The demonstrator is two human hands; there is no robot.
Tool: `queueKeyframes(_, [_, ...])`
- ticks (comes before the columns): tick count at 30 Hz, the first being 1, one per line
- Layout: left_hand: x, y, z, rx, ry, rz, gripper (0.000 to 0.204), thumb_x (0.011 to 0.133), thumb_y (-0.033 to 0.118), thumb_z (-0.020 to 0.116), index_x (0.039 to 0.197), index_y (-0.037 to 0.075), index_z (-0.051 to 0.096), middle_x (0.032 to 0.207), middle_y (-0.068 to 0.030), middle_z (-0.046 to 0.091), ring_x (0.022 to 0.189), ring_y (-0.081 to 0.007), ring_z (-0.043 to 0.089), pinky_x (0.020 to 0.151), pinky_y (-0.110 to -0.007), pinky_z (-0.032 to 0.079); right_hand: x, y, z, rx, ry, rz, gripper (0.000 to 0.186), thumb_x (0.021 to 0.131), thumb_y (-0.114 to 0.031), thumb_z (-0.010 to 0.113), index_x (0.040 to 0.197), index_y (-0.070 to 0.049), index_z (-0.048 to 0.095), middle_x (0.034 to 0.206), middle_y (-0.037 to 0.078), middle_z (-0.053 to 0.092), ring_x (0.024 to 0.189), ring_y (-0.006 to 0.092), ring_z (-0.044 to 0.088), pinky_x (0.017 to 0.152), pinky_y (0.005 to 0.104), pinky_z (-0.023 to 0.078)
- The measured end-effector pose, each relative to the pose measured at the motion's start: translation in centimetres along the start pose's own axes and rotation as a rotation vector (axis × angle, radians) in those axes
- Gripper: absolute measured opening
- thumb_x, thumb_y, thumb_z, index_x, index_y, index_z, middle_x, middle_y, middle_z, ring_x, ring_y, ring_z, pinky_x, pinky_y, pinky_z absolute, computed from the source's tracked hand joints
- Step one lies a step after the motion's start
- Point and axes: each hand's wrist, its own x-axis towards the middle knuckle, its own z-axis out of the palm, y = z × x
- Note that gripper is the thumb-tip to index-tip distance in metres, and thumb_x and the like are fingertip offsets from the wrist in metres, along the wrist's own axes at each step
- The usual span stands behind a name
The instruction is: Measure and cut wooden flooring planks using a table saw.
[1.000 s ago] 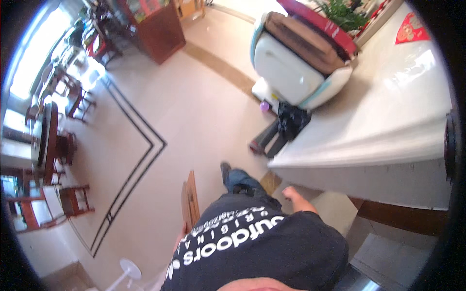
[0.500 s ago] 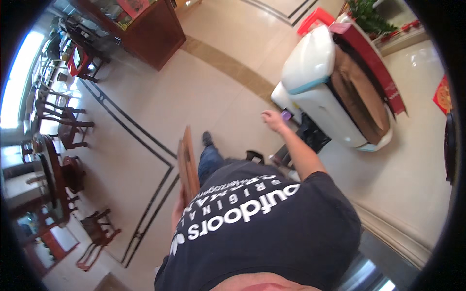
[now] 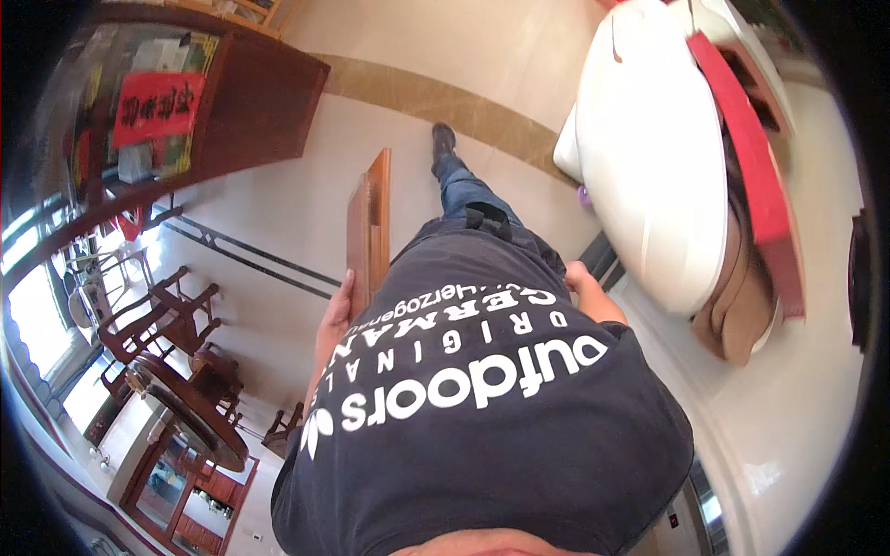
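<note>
My left hand is closed on the near end of a brown wooden piece made of flat boards. It hangs at my left side, its long edge pointing forward past my leg. The full shape of the piece cannot be made out. Beside my right hip, my right hand is loosely curled, with nothing visible in it. My black T-shirt covers part of both arms. One shoe is stretched ahead on the floor.
At the right stands a large white and brown massage chair with a long red box on it. A dark wooden cabinet rises at the front left. Wooden chairs and a round table stand farther left.
I have stepped forward, so the cabinet and massage chair are closer. My right arm has swung back to my hip. My left hand still carries the wooden piece.
</note>
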Motion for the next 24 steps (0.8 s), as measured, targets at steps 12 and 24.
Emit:
queueKeyframes(12, [10.4,38.1,20.0,0.037,-0.092,0.106,0.063,0.094,0.052,0.063,0.133,0.002,0.057,0.123,-0.0137,0.067,0.111,-0.0275,0.065,0.095,-0.041,0.053,-14.4,-72.0,-34.9,0.195,0.301,-0.992,0.036,0.098,-0.028,0.06,0.116,0.003,0.066,0.096,0.008,0.07,0.088,0.0131,0.065,0.08,0.0291,0.053])
queueKeyframes(24, [21.2,76.1,54.9,0.332,-0.013,0.156,0.065,0.095,0.058,0.057,0.129,0.002,0.06,0.115,-0.0143,0.069,0.1,-0.0251,0.068,0.087,-0.04,0.056,-23.0,-91.2,-47.0,0.381,0.041,-0.826,0.028,0.099,-0.023,0.06,0.114,-0.002,0.068,0.11,0.01,0.071,0.105,0.0191,0.064,0.095,0.0316,0.047])
